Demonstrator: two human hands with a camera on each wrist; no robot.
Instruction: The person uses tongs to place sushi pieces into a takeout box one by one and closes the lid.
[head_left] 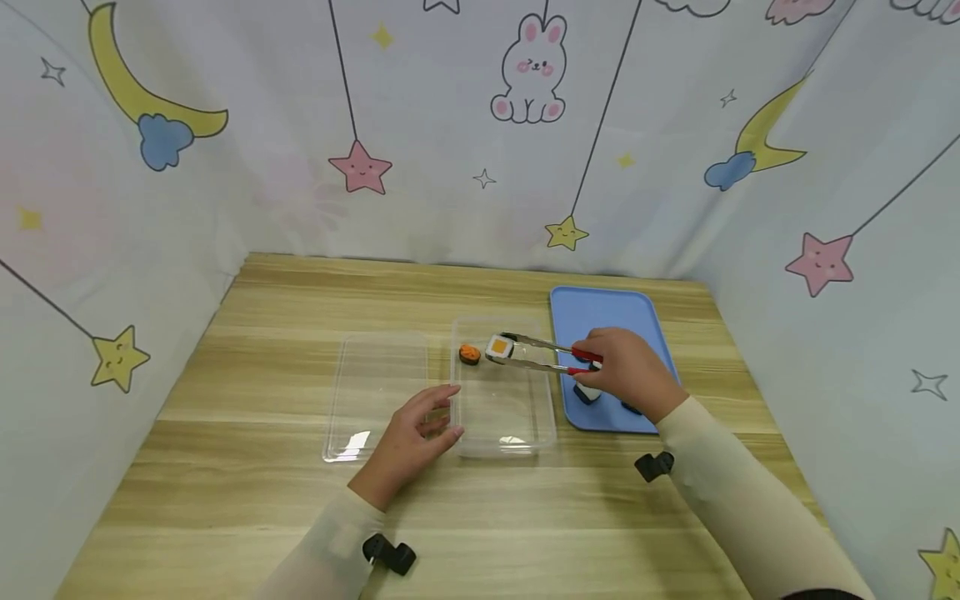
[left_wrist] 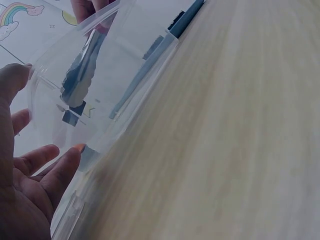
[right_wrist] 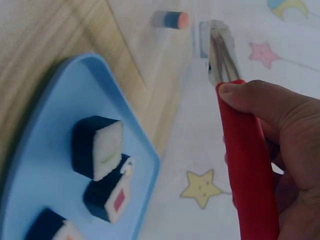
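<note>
My right hand [head_left: 628, 371] grips red-handled metal tongs [right_wrist: 245, 150]. Between the tong tips is a square sushi roll [head_left: 499, 347] with white rice and an orange centre, over the upper part of a clear plastic container [head_left: 502, 412]. Inside that container, near its upper left corner, sits a dark sushi piece with an orange topping [head_left: 469, 354]. At the container's left wall is my left hand [head_left: 408, 442], fingers loosely bent and thumb apart from them. The left wrist view shows its fingertips [left_wrist: 70, 156] right at the clear plastic.
A clear lid [head_left: 378, 375] lies flat left of the container. To the right, a blue tray [head_left: 607, 308] carries several sushi pieces, among them a white-faced roll [right_wrist: 107, 147] and one with a pink centre [right_wrist: 112, 197]. A printed curtain [head_left: 450, 217] borders the wooden table [head_left: 300, 283].
</note>
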